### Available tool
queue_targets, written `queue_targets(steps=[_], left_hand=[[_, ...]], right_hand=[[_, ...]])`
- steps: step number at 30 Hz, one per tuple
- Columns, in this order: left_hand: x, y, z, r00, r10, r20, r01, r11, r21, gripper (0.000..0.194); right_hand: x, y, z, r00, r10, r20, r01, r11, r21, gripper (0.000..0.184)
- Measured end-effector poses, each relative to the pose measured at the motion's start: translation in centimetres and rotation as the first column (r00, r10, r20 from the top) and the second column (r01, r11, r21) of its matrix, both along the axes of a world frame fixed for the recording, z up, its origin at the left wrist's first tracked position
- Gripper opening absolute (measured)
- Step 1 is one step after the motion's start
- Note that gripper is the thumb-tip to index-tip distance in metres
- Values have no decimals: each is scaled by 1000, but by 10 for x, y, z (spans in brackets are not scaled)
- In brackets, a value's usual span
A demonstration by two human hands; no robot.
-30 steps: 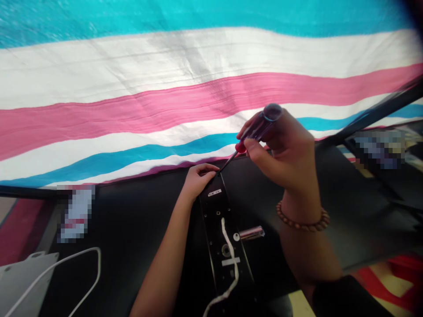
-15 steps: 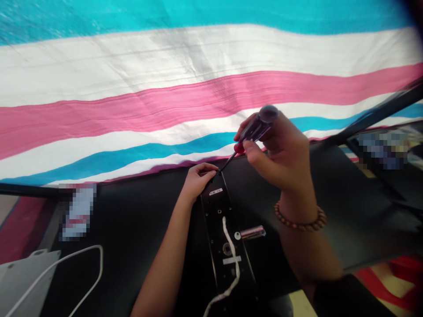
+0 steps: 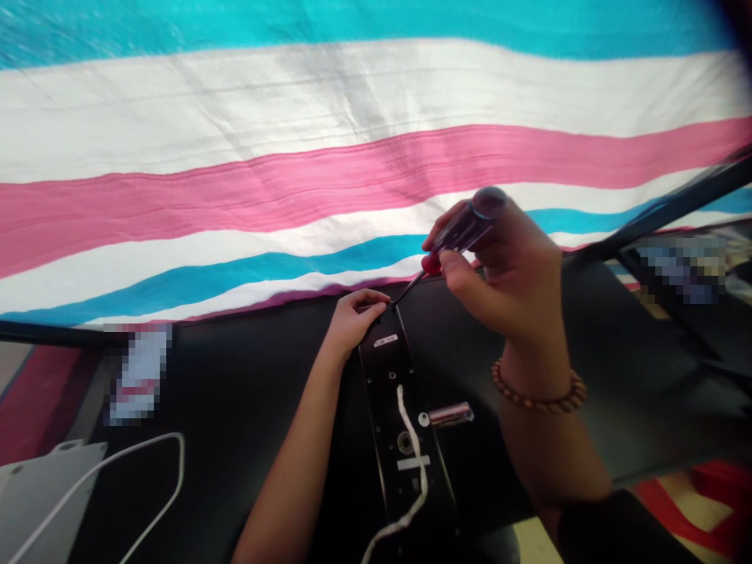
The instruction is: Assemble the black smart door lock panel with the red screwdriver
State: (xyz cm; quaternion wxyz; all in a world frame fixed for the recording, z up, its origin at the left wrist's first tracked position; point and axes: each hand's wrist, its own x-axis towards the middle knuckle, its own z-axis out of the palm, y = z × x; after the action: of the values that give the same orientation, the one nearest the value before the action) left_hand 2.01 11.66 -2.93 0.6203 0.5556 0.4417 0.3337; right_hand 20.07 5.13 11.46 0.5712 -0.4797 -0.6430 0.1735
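My right hand [image 3: 508,274] is wrapped round the clear handle of a screwdriver [image 3: 467,227] with a red collar. The thin shaft slants down and left, its tip at the far end of a long black metal panel [image 3: 385,399]. At that same end, the thumb and fingers of my left hand [image 3: 357,317] are closed on the panel's corner, right beside the tip. Any screw under the tip is too small to make out. Small holes, pale labels and a round fitting dot the panel. A white sleeved cable [image 3: 418,470] runs along it toward me.
A second clear-handled tool [image 3: 451,413] lies right of the panel on the black table [image 3: 235,439]. At the lower left are a grey-white plate [image 3: 52,493] and a white cable [image 3: 138,442]. Striped sheeting [image 3: 294,188] hangs behind the table. Something red [image 3: 693,501] shows at lower right.
The view has shifted slightly. My right hand and the screwdriver handle have moved a little to the right, while the tip stays at the panel's far end. My left hand keeps its place.
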Motion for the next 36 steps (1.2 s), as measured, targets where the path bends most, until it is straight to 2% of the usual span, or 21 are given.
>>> queue_targets(steps=[7,13,29,36], left_hand=[[0,1,-3,1000,3,11,-3,1000,1,19],[1,0,-3,998,19,55,-17,1000,-25,23],[0,-3,-1,1000,25,-17,-26,999,-46,23],[0,-2,-2,998,7,-57,-8,1000,-19,25]], right_hand=[[-1,2,-3,1000,6,-4,-6,1000,-24,28],[-4,4,-4,999,26,-41,-26,1000,8,31],[1,-4,5,1000,-23,1,23,1000,-8,18],[3,-2,5,1000,0,10,0,1000,-28,20]])
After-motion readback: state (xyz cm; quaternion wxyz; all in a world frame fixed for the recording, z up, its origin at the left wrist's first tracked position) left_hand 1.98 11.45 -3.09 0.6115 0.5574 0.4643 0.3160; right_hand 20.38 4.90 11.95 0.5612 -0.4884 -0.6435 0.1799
